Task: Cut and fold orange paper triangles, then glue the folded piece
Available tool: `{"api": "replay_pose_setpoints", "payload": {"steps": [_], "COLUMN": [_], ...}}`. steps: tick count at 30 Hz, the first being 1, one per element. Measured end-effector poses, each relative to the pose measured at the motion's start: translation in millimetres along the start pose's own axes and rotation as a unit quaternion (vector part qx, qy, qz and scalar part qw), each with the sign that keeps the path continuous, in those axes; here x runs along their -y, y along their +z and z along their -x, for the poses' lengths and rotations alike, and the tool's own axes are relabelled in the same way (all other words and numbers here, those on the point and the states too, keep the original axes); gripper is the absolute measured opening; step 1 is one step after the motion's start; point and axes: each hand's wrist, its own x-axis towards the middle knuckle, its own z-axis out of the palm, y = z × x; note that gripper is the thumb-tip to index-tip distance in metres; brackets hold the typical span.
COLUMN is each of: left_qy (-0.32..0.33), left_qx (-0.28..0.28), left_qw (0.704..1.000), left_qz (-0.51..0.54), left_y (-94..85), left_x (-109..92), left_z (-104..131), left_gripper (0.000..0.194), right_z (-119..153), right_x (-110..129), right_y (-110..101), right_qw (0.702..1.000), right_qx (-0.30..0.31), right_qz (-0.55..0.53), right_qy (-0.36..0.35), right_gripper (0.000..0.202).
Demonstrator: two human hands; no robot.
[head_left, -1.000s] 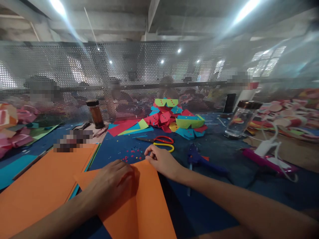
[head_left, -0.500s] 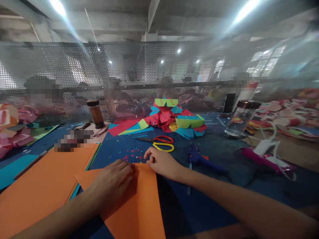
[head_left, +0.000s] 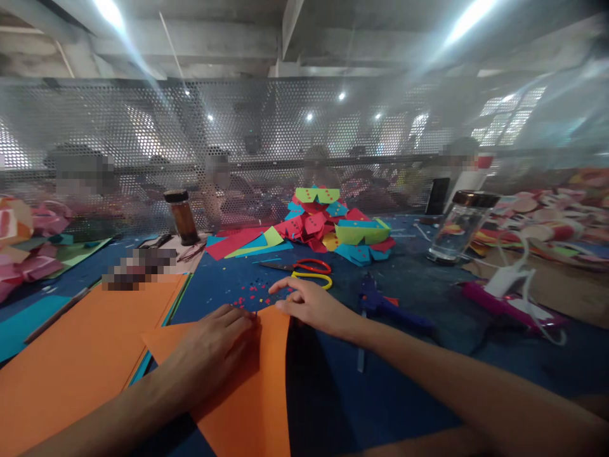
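Fingers [head_left: 290, 308] pinch orange sheet [head_left: 275, 381] at edge.

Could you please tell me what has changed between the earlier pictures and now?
The orange sheet under the left hand has its right edge swung leftward. The right hand has shifted a little right, still at the sheet's far right corner, its index finger now stretched out further left. The left hand stays on the sheet; the scissors and blue glue gun lie unmoved.
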Motion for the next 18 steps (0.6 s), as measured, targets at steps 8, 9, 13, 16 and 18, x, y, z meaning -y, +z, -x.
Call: {"api": "replay_pose_setpoints", "payload": {"steps": [8,9,13,16,18], "left_qy": [0.010,0.002,-0.017,-0.009,-0.007], "left_qx": [-0.018,-0.013,0.009,0.013,0.014], "left_qw": [1.000,1.000,1.000,1.000,1.000], "left_qz": [0.019,0.029,0.024,0.014,0.015], "left_y": [3.9,4.7,6.2,5.5,5.0], "left_x": [-2.7,-1.5,1.3,0.3,-0.6], "left_z": [-1.8,-1.0,0.8,0.0,-0.7], "left_gripper": [0.019,0.018,0.019,0.020,0.020], "right_z": [-4.1,-4.3,-2.6,-0.4,0.3], "right_x": [-3.7,-5.0,-6.2,-4.4,-3.5], "right_y": [4.4,4.5,3.7,4.1,5.1], "right_qw": [0.996,0.996,0.996,0.996,0.995], "right_qx": [-0.069,-0.071,-0.063,-0.052,-0.051], "right_qz": [0.048,0.050,0.061,0.078,0.090], "right_qy": [-0.006,-0.007,-0.008,-0.006,-0.003], "right_gripper": [0.022,0.022,0.017,0.016,0.017]}}
